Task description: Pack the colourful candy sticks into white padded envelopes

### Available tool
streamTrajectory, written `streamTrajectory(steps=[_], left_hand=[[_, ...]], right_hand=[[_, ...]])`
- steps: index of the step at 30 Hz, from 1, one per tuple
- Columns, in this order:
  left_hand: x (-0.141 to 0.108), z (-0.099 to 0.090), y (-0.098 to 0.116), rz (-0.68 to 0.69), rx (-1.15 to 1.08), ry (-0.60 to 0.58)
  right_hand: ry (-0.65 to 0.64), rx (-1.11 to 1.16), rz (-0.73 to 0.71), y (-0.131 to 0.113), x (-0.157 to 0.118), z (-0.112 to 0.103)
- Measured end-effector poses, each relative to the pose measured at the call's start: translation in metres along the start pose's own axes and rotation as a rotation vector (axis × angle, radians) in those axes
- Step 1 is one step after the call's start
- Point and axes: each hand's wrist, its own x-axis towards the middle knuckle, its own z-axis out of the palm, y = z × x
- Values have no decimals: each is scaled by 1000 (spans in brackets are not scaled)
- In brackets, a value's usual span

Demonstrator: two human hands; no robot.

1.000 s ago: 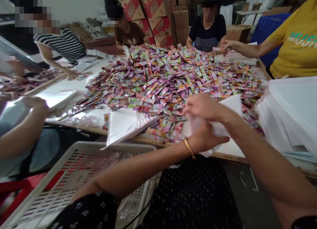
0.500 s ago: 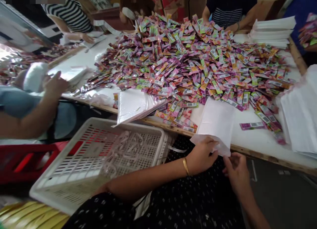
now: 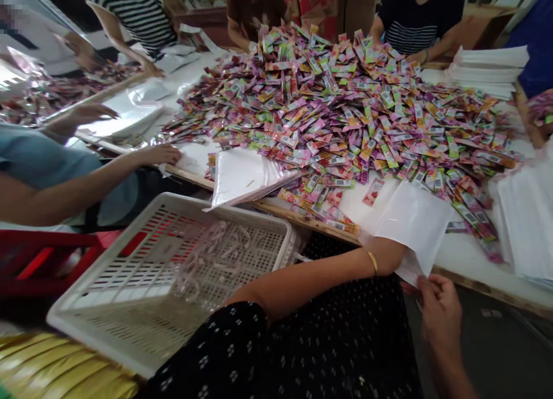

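A white plastic bag (image 3: 417, 220) lies at the table's front edge, its mouth towards me. My left hand (image 3: 392, 254), with a gold bracelet at the wrist, reaches into that mouth; the bag covers its fingers, so their shape is hidden. My right hand (image 3: 443, 307) pinches the bag's near corner between thumb and fingers. Beyond the bag rises a large mound of small printed stick packets (image 3: 328, 105) in pink, purple and green. One pink packet (image 3: 373, 192) lies apart, just left of the bag.
Flat white bags (image 3: 242, 177) overhang the table edge at left; another stack (image 3: 529, 215) stands at right. Below is a white plastic basket (image 3: 168, 284) holding clear scraps. A co-worker's hand (image 3: 159, 155) rests near the table edge; other people stand around the table.
My left hand has gone from the bag's edge into its mouth, and the bag has shifted right and opened. My right hand moved slightly right and down. The left co-worker's hand came forward.
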Motion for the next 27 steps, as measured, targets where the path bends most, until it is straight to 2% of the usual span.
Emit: streamTrajectory(steps=[2,4,5,6,7,9,11,12,14,16,18,20,21,23,24,25,27], left_hand=[[-27,-6,11,121,13,17],[-50,-22,13,288,-70,4],[-55,-33,9,322,-137,12],[-55,-45,1,288,-193,46],[-49,-55,-11,188,-224,101],[-21,-67,-41,-180,-163,267],[15,-65,-71,-492,-67,317],[31,-60,-84,-574,-34,297],[53,-51,-98,-641,-27,248],[53,-52,-99,-637,-101,246],[30,-64,-88,-600,-242,335],[-10,-79,-69,-476,-393,368],[-32,-84,-58,-377,-463,283],[-72,-86,-39,-233,-606,-84],[-87,-82,-31,-225,-657,-200],[-97,-77,-26,-253,-714,-289],[-101,-63,-21,-394,-866,-303]], right_hand=[[12,21,45,6,1,-9],[-30,56,98,8,1,-13],[-56,73,122,7,2,-13],[-71,83,138,5,3,-12],[-76,77,142,2,5,-10],[-75,13,118,-4,8,-5],[-83,-91,58,-11,9,2],[-99,-147,25,-15,9,5],[-136,-244,-21,-22,6,11],[-153,-305,-43,-27,3,14],[-149,-329,-50,-29,2,15],[-155,-325,-42,-28,3,16],[-162,-318,-33,-27,3,17],[-184,-300,-16,-24,3,19],[-189,-289,-15,-23,3,21],[-192,-278,-21,-21,2,22],[-188,-261,-48,-17,0,25]])
